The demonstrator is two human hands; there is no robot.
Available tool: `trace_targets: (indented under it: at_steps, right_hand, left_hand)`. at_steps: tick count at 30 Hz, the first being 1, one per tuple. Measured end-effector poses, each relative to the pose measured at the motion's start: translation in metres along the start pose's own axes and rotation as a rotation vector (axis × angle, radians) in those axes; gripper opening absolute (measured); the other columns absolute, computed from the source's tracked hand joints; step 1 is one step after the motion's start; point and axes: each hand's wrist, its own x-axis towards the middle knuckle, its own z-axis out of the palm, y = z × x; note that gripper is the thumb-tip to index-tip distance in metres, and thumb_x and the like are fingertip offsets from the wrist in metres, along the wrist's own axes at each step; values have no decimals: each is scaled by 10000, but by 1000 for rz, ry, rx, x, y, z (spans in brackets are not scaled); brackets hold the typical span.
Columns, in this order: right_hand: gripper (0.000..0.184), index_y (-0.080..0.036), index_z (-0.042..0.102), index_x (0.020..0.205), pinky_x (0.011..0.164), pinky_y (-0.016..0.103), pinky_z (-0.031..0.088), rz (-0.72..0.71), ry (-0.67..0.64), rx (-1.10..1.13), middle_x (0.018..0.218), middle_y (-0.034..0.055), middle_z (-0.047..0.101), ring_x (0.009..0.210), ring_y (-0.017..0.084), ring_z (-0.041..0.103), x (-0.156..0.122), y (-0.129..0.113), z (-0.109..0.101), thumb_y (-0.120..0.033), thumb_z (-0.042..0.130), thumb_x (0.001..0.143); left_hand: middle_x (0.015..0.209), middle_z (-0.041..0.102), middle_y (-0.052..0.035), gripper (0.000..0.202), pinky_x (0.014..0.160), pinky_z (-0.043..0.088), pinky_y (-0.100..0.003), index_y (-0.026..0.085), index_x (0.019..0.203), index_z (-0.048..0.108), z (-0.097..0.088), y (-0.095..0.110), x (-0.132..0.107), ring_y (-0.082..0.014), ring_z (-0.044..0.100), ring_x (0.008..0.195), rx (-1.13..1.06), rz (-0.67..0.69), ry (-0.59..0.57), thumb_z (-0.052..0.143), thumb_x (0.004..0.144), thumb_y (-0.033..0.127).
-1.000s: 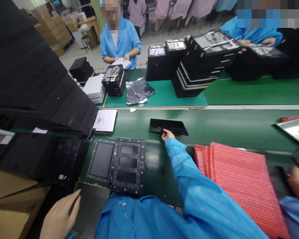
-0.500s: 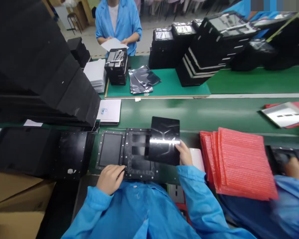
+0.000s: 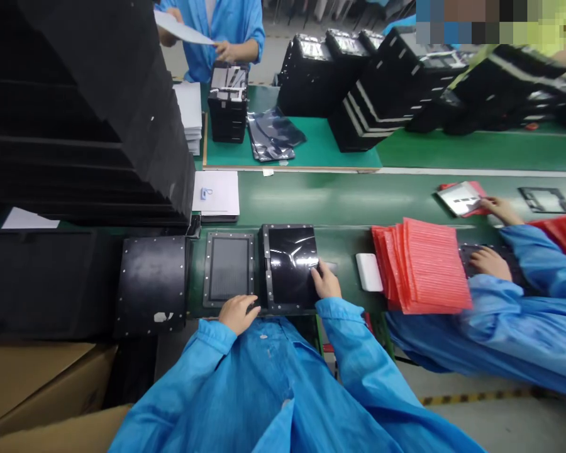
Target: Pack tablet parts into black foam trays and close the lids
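Observation:
A glossy black panel (image 3: 292, 267) lies over a black frame with studs (image 3: 266, 251) on the green bench. The fingers of my right hand (image 3: 327, 282) grip the panel's right edge. My left hand (image 3: 238, 313) rests at the bench's front edge, thumb and fingers a little apart, with nothing visible in it. It is by the lower right corner of a second studded frame (image 3: 208, 270), which has a dark flat insert (image 3: 229, 267).
Tall black stacks (image 3: 136, 126) rise at left, beside a curved black plate (image 3: 151, 277). To the right are a white box (image 3: 369, 272), red bubble bags (image 3: 429, 270) and a co-worker's hands (image 3: 493, 263). Across the bench, another person holds a white sheet (image 3: 183, 28).
The glossy panel has come down and left onto the right-hand frame, with my right hand at its edge. The co-worker at right has reached to a plate on a red bag.

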Motion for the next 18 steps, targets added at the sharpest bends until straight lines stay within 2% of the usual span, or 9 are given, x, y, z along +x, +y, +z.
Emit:
trace_targets:
  at_steps: [3,6,9,12,15,16,18]
  right_hand:
    - [481,-229,668,1141,1109,549,252,-80,-19,-189,1323,120,549,1280,367,417,-7,9,-7,-398,609,695]
    - [590,-217,603,1244,1109,506,294,-19,-62,-85,1369,103,515,1290,323,432,-27,29,-11,-479,574,717]
    - [749,-205,525,1327,1109,491,305,163,-48,112,1374,96,516,1301,301,435,-57,53,-8,-627,546,708]
    - [822,-214,478,1369,1136,473,259,259,-57,291,1424,80,467,1349,279,378,-81,69,-5,-682,558,697]
    - [853,-220,445,1396,1149,458,233,241,-151,418,1450,73,434,1366,268,354,-77,74,-8,-655,610,681]
    - [876,-220,436,1403,1149,453,235,219,-200,448,1455,74,427,1366,271,353,-66,72,-8,-641,636,661]
    - [920,-215,425,1411,1148,443,241,166,-297,482,1463,79,414,1369,276,347,-29,64,-8,-615,675,621]
  left_hand:
    - [1316,571,-150,619,1048,422,-433,150,1321,517,18,-2,15,-295,518,1236,-105,-73,-64,610,787,448]
    - [1480,366,-199,857,1150,280,-459,98,1430,347,41,-1,36,-319,328,1385,-248,-99,-76,679,719,444]
    - [1533,263,-176,897,1190,185,-441,129,1472,225,70,-1,47,-283,223,1434,-398,-106,-22,658,735,400]
    - [1552,216,-146,822,1200,152,-402,157,1486,160,94,-4,42,-239,171,1451,-465,-196,46,570,811,384]
    - [1566,193,-115,822,1201,141,-390,185,1491,150,96,-3,43,-225,130,1460,-433,-255,90,572,812,375]
    - [1569,185,-113,853,1199,146,-396,187,1491,153,90,0,52,-235,128,1460,-412,-264,109,603,789,365]
    - [1565,195,-126,873,1190,172,-407,171,1482,197,70,9,83,-260,155,1454,-376,-285,172,646,750,328]
